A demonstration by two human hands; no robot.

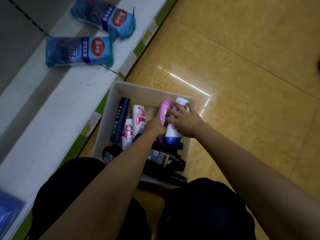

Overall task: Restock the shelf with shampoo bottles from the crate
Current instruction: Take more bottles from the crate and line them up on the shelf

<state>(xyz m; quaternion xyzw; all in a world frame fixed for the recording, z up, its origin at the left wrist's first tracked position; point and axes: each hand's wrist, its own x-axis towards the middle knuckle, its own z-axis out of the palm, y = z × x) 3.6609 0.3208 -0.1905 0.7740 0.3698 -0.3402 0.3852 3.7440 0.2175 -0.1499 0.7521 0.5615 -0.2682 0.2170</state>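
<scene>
Plastic and smooth, the white bottle [173,130] in the crate [138,89] looks stiff, likely slippery; I'd grip mid-body. My right hand [184,121] curls over it, my left hand [155,126] clasps the purple bottle [165,108] beside it. Black bottles [161,156] crowd nearer me; the shelf [57,108] left of the crate holds blue packs [78,51].

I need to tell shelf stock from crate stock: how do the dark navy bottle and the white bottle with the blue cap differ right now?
The dark navy bottle is slim and lies untouched along the crate's left wall. The white bottle with the blue cap is wider, lies on the right side, and the right hand grips it. Both lie in the crate, none on the shelf yet.
</scene>
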